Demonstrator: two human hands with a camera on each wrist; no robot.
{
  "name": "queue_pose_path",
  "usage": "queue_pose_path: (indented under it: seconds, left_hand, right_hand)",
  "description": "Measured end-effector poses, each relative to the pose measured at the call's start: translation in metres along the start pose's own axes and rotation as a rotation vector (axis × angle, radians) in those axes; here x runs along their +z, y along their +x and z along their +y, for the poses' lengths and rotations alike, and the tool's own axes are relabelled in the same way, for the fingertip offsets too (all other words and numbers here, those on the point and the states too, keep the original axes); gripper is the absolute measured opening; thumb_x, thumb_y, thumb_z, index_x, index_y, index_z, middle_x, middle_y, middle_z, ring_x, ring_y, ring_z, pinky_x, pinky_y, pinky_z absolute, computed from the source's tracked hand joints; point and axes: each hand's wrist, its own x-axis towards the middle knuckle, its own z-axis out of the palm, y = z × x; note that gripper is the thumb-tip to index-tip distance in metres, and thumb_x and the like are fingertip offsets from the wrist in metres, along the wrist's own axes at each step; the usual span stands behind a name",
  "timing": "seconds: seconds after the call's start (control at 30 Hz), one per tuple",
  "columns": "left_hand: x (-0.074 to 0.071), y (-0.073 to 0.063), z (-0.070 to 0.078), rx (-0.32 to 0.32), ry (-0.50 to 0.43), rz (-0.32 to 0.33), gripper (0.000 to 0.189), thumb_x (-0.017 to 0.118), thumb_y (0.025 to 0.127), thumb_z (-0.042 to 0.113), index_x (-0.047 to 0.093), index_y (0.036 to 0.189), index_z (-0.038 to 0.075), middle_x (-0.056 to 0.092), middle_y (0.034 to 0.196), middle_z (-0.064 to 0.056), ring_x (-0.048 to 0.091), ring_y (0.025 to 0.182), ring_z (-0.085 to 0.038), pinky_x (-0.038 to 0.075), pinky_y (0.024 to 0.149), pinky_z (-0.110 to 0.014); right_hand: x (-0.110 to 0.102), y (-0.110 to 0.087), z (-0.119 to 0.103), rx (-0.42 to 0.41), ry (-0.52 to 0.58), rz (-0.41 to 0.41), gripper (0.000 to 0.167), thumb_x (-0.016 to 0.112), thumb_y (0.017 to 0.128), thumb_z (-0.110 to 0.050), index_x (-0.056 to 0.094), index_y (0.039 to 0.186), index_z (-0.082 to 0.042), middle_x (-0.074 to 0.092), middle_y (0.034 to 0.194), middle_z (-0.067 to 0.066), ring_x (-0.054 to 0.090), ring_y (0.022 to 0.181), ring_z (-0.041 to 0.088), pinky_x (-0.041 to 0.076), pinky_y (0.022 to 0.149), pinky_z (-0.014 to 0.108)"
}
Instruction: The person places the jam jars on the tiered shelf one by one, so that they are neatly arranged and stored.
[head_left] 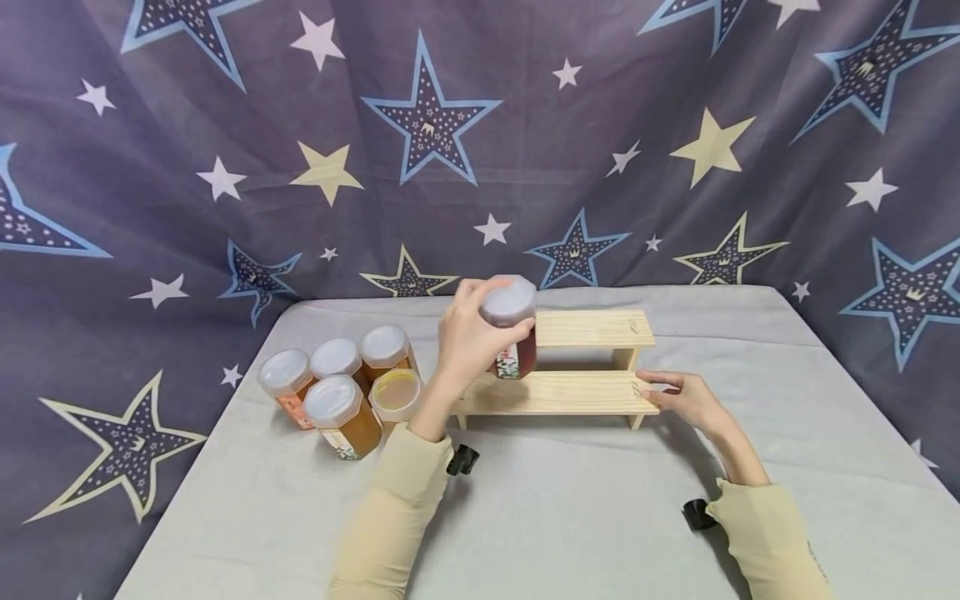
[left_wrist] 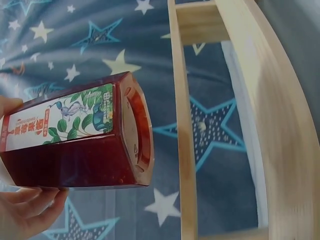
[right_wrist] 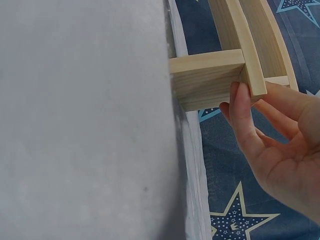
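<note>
My left hand [head_left: 468, 337] grips a hexagonal jar [head_left: 527, 354] of dark red contents with a whitish lid. It holds the jar above the left part of a two-step wooden shelf [head_left: 573, 393]. In the left wrist view the jar [left_wrist: 70, 162] shows its printed label and its base, apart from the wooden boards. At the shelf's right end, my right hand [head_left: 692, 402] pinches the end of the lower board between thumb and fingers. The right wrist view shows this right hand [right_wrist: 285, 140] at the board's corner, beside the shelf's end support [right_wrist: 207, 85].
Several lidded jars [head_left: 352, 433] of amber contents stand grouped on the left of the table [head_left: 555, 508]. One of them has a yellowish top [head_left: 396, 392]. A star-patterned curtain [head_left: 525, 167] hangs behind the table.
</note>
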Motion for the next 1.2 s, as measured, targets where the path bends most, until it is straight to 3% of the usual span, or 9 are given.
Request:
queue_pose_path:
  seconds: [0.37,0.57,0.83,1.2]
  left_hand:
    - [0.034,0.016,0.016,-0.011,-0.008,-0.071,0.051,0.074,0.064,0.037,0.06,0.11,0.025,0.052,0.101,0.001,0.054,0.085,-0.015,0.043,0.069,-0.031]
    - [0.047,0.026,0.021,-0.019,-0.011,-0.052,0.051,0.075,0.062,0.037,0.061,0.11,0.024,0.051,0.1,0.0,0.053,0.086,-0.015,0.043,0.067,-0.031]
    - [0.064,0.038,0.024,0.008,0.035,-0.034,0.051,0.075,0.061,0.039,0.061,0.108,0.025,0.05,0.097,0.0,0.053,0.083,-0.015,0.043,0.063,-0.028]
    - [0.091,0.05,0.025,-0.004,0.061,-0.087,0.051,0.072,0.064,0.043,0.059,0.11,0.027,0.048,0.096,0.001,0.052,0.082,-0.014,0.042,0.061,-0.027]
  right_hand:
    - [-0.002,-0.002,0.0,0.003,0.0,0.0,0.043,0.061,0.083,-0.013,0.05,0.119,0.009,0.057,0.107,0.027,0.057,0.063,0.003,0.05,0.062,0.03]
    - [-0.002,-0.001,-0.001,-0.002,0.014,-0.015,0.043,0.06,0.083,-0.012,0.049,0.12,0.008,0.054,0.112,0.027,0.056,0.064,0.002,0.05,0.063,0.029]
    - [-0.001,-0.001,-0.003,0.007,-0.005,-0.005,0.043,0.061,0.083,-0.013,0.051,0.119,0.008,0.059,0.103,0.025,0.055,0.063,0.003,0.05,0.062,0.029]
    - [-0.001,0.0,0.0,0.002,0.012,-0.011,0.042,0.06,0.083,-0.011,0.05,0.118,0.009,0.054,0.11,0.029,0.057,0.066,0.002,0.05,0.063,0.03]
